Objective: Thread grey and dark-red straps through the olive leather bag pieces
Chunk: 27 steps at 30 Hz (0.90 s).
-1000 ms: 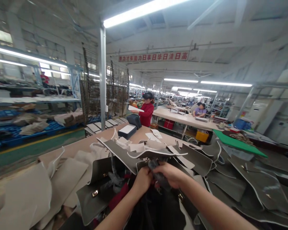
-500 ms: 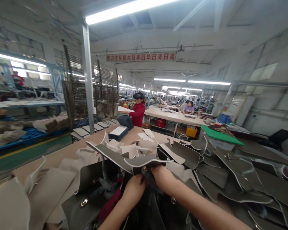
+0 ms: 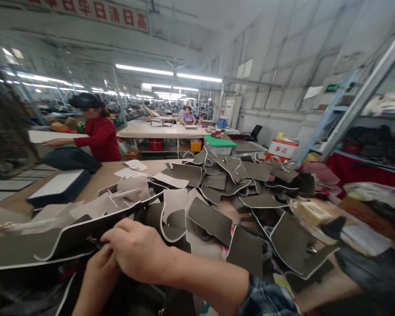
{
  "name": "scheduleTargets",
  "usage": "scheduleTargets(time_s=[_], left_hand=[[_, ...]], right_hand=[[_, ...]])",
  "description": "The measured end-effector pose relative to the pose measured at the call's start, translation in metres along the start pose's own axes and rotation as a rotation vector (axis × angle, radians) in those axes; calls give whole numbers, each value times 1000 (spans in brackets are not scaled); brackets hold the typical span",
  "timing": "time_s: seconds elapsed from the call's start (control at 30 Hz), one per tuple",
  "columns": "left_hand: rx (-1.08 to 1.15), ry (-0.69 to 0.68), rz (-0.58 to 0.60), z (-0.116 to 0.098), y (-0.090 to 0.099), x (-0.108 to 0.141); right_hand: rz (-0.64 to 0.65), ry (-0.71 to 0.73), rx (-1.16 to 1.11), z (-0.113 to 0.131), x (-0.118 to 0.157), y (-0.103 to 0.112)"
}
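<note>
My right hand [image 3: 141, 251] is closed, its fingertips pinched beside a gold metal fitting [image 3: 92, 239] on a dark olive handbag [image 3: 82, 228] with pale edges. Directly below it, my left hand [image 3: 100, 272] is closed too and touches the right one. Both work at the bag near that fitting; the exact part between the fingers is hidden. The bag's flap spreads to the left, with its dark inside beneath. Past my right hand lie several more dark olive bag pieces [image 3: 213, 219], some with handles attached.
Beige bag pieces [image 3: 125, 188] lie behind the held bag. At the left, a person in red [image 3: 102, 136] holds a pale board [image 3: 57, 136] near a dark blue box with a white top [image 3: 59, 186]. A red-and-white container [image 3: 282, 149] and a green board [image 3: 220, 141] stand farther back.
The view has swung to the right, so the hands and the held bag appear farther left. Both hands stay together at the bag; its raised flap now lies lower.
</note>
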<state>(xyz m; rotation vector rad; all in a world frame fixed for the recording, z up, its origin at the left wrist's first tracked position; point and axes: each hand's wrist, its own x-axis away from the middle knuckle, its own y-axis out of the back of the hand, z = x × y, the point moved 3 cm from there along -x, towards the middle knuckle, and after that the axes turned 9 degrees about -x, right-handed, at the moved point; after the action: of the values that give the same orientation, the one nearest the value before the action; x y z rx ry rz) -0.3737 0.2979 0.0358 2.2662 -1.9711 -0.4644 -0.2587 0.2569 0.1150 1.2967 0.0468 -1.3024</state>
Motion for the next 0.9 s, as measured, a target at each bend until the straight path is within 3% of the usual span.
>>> scheduleTargets(time_s=[0.1,0.17,0.23,0.27,0.37,0.47,0.57,0.8,0.9], left_hand=[[222,182,-1,3,4,-5],[355,250,7,5,4,-8],[427,235,47,6,2,-11],[440,213,69,6,0,-12],[426,216,77,5,-5,-11],[425,235,73,3,-8,-10],[451,245,71,2,-6,-9],[472,288,72,4,-7,-8],[450,279,99,4,-10,-6]], right_hand=[[-320,-131,-127,-35,29,33],[-488,-391,-45,-86,64,47],[-315,-821,172,-145,109,43],[-235,-908,192,-169,132,38],[-67,-1075,227,-219,193,14],[6,-1167,276,-238,228,-3],[6,-1168,294,-252,234,3],[-170,-1067,146,-294,193,87],[-215,-1014,-31,-300,179,96]])
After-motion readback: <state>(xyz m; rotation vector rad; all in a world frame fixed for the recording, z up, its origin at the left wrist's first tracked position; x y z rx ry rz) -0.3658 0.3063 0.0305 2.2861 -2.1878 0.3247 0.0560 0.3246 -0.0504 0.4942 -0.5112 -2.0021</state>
